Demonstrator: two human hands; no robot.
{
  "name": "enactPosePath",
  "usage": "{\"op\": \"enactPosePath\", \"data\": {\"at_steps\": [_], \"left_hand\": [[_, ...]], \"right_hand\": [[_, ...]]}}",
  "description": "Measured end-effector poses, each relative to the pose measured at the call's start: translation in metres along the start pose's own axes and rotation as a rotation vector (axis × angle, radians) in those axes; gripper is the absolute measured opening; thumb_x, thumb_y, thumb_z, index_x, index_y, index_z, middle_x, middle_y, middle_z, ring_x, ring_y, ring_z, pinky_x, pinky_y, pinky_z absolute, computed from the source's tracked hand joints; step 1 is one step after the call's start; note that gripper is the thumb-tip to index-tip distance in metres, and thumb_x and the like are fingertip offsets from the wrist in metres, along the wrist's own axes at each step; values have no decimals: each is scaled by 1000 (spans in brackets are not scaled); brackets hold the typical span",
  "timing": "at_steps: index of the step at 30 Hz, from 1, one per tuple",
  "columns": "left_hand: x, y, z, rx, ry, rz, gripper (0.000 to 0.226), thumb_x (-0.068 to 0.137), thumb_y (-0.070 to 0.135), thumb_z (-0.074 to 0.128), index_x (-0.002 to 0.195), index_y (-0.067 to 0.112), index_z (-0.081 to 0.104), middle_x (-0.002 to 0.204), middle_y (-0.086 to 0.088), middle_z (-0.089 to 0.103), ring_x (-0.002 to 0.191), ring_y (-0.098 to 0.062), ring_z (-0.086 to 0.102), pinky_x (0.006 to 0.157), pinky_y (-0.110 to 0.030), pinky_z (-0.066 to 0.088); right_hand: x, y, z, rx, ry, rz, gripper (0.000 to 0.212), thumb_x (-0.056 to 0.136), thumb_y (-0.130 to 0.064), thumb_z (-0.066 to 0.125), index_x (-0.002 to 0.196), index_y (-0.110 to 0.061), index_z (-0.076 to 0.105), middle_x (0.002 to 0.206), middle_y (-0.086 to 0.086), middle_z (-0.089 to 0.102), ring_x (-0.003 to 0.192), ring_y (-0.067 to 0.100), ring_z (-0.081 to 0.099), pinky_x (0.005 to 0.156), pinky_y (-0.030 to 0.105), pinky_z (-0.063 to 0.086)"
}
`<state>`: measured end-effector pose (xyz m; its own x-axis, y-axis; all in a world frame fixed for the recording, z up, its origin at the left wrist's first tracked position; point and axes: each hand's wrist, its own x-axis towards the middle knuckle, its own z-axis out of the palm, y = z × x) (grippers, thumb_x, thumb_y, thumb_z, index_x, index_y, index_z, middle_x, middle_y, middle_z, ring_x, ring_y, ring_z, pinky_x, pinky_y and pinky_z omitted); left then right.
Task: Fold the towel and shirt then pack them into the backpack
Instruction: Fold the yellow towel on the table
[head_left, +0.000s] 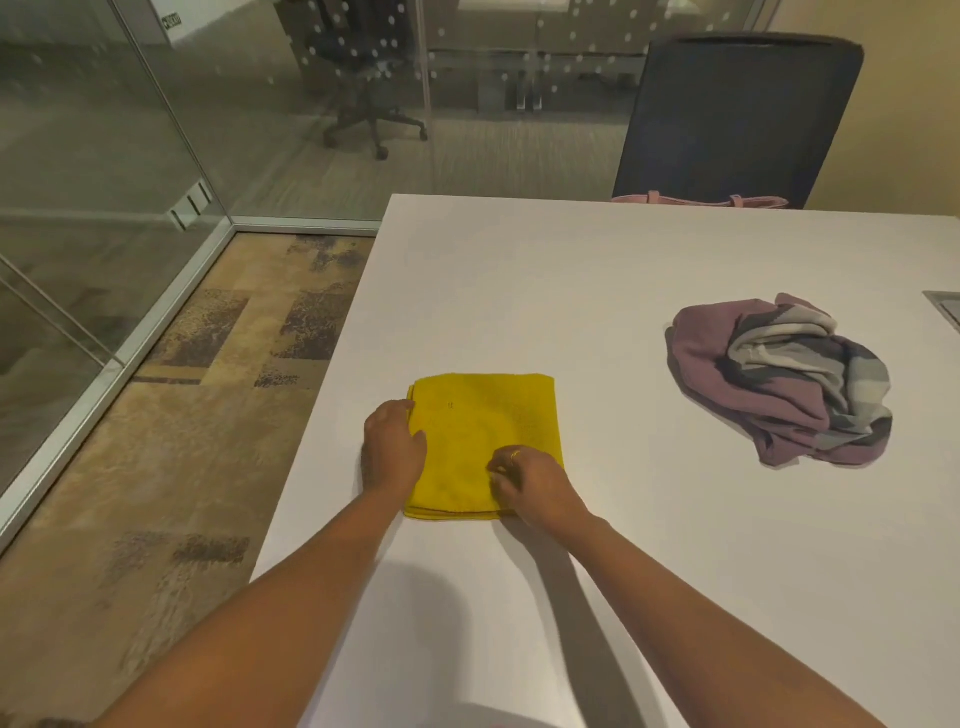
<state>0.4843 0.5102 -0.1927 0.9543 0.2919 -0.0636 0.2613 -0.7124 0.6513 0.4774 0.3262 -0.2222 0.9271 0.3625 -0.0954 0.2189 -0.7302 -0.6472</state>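
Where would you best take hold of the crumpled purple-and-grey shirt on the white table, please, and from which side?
Probably the plain purple fabric at the near-left edge of the crumpled purple-and-grey shirt, approached from the left, the side of the folded yellow towel. That edge lies low and exposed on the white table; the striped middle is bunched.

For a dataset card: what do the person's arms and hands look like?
Both forearms are bare, no sleeves, watch or bracelet in view. The left hand wears nothing visible; the right hand has a gold ring on one finger.
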Motion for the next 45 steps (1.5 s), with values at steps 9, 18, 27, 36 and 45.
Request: {"op": "enactPosePath", "data": {"at_steps": [9, 18, 27, 36, 45], "left_hand": [[-15, -30, 24, 556, -418, 326, 130, 41, 83, -36, 150, 24, 2, 158, 1, -6, 146, -20, -4, 117, -45, 6], [-22, -32, 18, 533, -361, 420, 82, 81, 61, 5, 148, 18, 20, 157, -4, 13, 146, -19, 10, 118, -36, 5], [-39, -45, 9, 493, -447, 586, 106, 67, 84, 1, 142, 19, 37, 154, -1, 26, 143, -18, 22, 114, -32, 21], [-43, -47, 14, 622, -447, 564, 70, 89, 60, 35, 147, 22, 23, 157, 2, 12, 146, -15, 10, 118, -40, 7], [-55, -40, 15, 392, -270, 561, 44, 80, 5, 63, 123, 11, 58, 131, -9, 57, 121, -26, 54, 109, -45, 28]], "right_hand": [[-2, 21, -10, -277, -168, -174, 55, 94, -41, 37, 138, -10, 43, 151, 14, 29, 141, 28, 22, 115, 33, 14], [-23, 43, -33, -324, -139, -357, 67, 85, -60, 40, 127, -10, 56, 139, 10, 48, 131, 24, 42, 110, 30, 28], [-42, 66, -39, -382, -38, -394, 38, 89, -29, 49, 119, -9, 60, 125, 14, 59, 118, 32, 55, 96, 41, 48], [-47, 54, -42, -255, 30, -391, 37, 83, -7, 52, 118, -1, 58, 100, 18, 65, 92, 34, 61, 75, 35, 52], [-47, 44, -60, -51, 69, -291, 30, 80, -14, 56, 108, -6, 63, 93, 10, 65, 78, 17, 55, 74, 25, 41]]}}
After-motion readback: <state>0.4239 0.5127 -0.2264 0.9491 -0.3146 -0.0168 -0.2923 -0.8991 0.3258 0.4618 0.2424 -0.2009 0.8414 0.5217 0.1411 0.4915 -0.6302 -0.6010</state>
